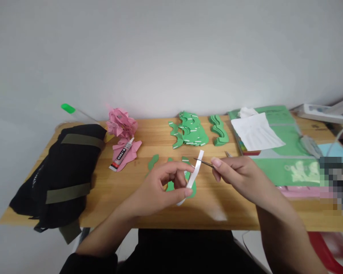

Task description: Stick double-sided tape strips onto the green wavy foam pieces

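A narrow white strip (194, 174) is pinched between the thumb and fingers of my left hand (165, 182), tilted upright over the wooden table. My right hand (233, 170) grips dark, thin tweezers (206, 163), whose tips are at the upper part of the strip; whether they touch it I cannot tell. Beneath and behind my left hand lie green cut pieces (153, 161), partly covered by it. Farther back sits a pile of green pieces with small white strips (193, 129), and beside it a stack of wavy green pieces (219, 131).
A black bag (71, 171) covers the left side of the table (148, 213). Near it are a pink paper flower (121, 121) and a glue tube (121, 155) on pink pieces. At right, white paper (255, 131) lies on a green package (282, 152). A wall stands behind.
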The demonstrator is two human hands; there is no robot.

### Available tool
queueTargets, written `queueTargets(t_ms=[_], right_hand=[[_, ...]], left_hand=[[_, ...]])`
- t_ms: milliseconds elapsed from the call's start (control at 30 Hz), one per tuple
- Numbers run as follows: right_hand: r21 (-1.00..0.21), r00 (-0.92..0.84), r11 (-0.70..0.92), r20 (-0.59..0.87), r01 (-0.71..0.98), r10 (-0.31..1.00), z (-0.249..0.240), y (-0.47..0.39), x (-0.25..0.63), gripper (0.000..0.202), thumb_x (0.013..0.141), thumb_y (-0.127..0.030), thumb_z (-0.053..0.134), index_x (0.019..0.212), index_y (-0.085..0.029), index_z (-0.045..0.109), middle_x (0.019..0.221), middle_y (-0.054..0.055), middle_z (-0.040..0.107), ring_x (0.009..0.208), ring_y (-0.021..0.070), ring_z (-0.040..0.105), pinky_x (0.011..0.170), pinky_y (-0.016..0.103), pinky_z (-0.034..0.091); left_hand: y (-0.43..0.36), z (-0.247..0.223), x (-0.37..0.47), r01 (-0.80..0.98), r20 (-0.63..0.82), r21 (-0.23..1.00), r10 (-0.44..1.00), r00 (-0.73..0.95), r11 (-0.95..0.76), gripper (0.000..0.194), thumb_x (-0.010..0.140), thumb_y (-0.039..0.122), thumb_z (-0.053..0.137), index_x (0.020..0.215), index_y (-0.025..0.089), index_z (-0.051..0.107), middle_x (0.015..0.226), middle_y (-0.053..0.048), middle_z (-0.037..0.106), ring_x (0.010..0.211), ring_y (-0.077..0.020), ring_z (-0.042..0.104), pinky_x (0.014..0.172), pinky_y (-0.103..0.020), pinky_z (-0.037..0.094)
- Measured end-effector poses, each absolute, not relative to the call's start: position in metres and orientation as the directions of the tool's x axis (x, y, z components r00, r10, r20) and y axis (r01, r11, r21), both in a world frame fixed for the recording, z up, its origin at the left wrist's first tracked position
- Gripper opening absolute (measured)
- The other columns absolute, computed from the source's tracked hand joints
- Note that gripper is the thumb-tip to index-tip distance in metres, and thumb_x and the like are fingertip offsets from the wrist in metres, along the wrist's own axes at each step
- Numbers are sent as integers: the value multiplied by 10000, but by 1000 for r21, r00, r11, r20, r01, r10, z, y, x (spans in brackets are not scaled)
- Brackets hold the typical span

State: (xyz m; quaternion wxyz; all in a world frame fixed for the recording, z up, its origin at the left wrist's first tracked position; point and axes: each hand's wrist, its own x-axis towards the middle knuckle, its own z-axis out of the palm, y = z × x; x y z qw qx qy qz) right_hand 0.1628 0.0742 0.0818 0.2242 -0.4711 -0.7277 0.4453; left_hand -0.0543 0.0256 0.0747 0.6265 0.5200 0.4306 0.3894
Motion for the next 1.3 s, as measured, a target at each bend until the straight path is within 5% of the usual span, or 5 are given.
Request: queueTargets(t_ms=[367,600,833,1100,1300], right_hand=[[-752,-339,298,106,588,935,87,75,173,640,945,-648,393,520,-190,529,447,-29,416,415,87,387,415,226,314],[-373,-560,683,394,628,729,93,61,166,607,1016,-520,360,604,-156,618,431,-26,515,354,70,441,401,222,306],[-116,-631,749,466,652,621,89,58,165,652,1028,-514,325,580,-148,626,414,-20,516,334,83,470,398,247,285],[-212,-677,730,277,649,682,83,56,167,658,1014,-569,296,593,-172,609,440,-3,577,349,95,487,418,256,249],[-547,-660,581,67,602,748,90,70,194,592,996,-562,376,590,-186,585,448,-22,527,380,86,465,419,227,308]], left_hand=[[26,71,-60,-91,-171,972,917,360,217,298,730,156,757,1006,194,651,688,54,581,637,-84,569,617,-219,461],[42,74,-51,-251,-289,922,955,67,296,522,721,206,783,1188,190,551,820,31,652,550,-89,644,455,-180,409],[43,82,-46,-335,-279,904,960,7,265,575,680,171,787,1200,194,542,866,18,681,628,-124,701,516,-196,503],[43,83,-42,-272,-224,940,974,-35,206,725,600,94,825,1234,222,496,903,36,665,614,-84,678,604,-212,548],[43,79,-50,-230,-159,957,983,88,175,548,717,135,763,1199,223,518,899,23,648,575,-87,670,554,-218,518]])
